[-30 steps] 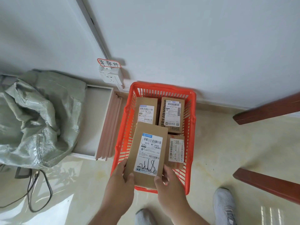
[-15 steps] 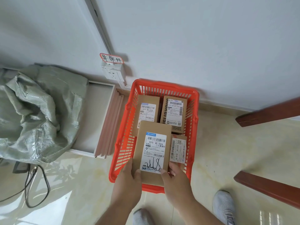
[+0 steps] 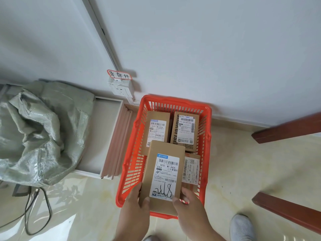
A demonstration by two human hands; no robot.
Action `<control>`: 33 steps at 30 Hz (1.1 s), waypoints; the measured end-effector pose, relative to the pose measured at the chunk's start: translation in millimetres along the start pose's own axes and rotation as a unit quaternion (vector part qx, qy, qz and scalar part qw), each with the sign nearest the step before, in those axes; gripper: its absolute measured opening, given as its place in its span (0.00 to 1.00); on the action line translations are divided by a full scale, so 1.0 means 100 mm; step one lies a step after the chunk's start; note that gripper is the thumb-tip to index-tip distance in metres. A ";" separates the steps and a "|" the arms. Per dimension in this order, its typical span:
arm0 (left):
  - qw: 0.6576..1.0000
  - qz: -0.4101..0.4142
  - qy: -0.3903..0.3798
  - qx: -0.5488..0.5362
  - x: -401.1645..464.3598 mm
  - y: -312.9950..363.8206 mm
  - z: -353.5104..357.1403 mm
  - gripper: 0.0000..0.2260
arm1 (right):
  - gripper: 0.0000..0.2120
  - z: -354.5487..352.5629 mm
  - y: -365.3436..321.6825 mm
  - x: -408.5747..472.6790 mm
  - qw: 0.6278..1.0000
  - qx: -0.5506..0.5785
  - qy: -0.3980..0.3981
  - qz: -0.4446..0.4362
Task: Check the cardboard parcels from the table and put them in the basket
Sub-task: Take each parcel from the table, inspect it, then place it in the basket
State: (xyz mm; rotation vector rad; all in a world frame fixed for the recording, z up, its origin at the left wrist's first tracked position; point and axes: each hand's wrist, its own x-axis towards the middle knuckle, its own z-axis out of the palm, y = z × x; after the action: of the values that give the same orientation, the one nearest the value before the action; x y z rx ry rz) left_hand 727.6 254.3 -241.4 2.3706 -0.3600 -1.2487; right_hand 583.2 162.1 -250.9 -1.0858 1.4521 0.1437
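Observation:
An orange plastic basket point(image 3: 132, 153) stands on the floor against the wall. Three labelled cardboard parcels lie in it: one at the back left point(image 3: 157, 129), one at the back right point(image 3: 185, 131), one at the front right point(image 3: 191, 168). I hold a fourth cardboard parcel point(image 3: 164, 173), with a white label and a handwritten mark, over the basket's near left part. My left hand point(image 3: 137, 211) grips its near left corner and my right hand point(image 3: 189, 211) grips its near right corner, thumbs on top.
A grey-green woven sack point(image 3: 38, 134) lies at the left beside a flat white tray point(image 3: 104, 136) and pale boards. A wall socket point(image 3: 121, 87) with a red-edged tag sits above. Dark wooden table legs point(image 3: 286, 129) stand at the right. Cables point(image 3: 34, 214) trail on the floor, and my shoe point(image 3: 242, 226) is nearby.
Both hands have carried the parcel forward and lower, over the basket's near left part. The grip is unchanged.

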 end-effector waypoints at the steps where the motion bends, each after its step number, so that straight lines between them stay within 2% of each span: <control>1: 1.000 0.000 -0.003 0.006 -0.01 -0.01 0.00 0.24 | 0.16 0.00 0.01 0.00 1.000 -0.001 -0.004 0.003; 9: 1.000 -0.015 -0.021 0.000 0.01 -0.01 0.10 0.25 | 0.15 -0.01 0.06 0.08 1.000 -0.014 -0.011 0.026; 13: 0.999 -0.030 -0.034 0.024 0.02 0.00 0.12 0.28 | 0.19 0.00 0.02 0.08 0.998 -0.031 -0.043 0.033; 16: 0.998 -0.039 -0.022 0.038 0.02 0.02 0.15 0.32 | 0.24 0.02 0.05 0.12 0.998 -0.026 -0.030 0.044; 20: 0.999 -0.037 -0.013 0.037 0.04 0.04 0.17 0.33 | 0.23 0.04 0.06 0.13 0.998 -0.027 -0.027 0.044; 27: 0.999 -0.029 0.008 0.036 -0.06 0.12 0.14 0.30 | 0.26 -0.18 0.03 0.06 0.999 -0.009 -0.004 0.052; 29: 0.999 -0.024 0.007 0.039 -0.15 0.25 0.11 0.30 | 0.25 -0.31 -0.06 -0.07 0.999 0.004 0.000 0.046; 33: 1.000 -0.010 0.006 0.028 -0.39 0.69 0.04 0.29 | 0.17 -0.66 -0.37 -0.43 0.998 0.043 0.003 0.046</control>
State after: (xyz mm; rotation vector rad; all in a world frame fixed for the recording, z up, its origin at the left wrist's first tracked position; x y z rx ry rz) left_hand 700.3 209.6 -181.8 2.4332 -0.3736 -1.2482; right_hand 551.9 120.6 -180.9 -0.9516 1.4999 0.1429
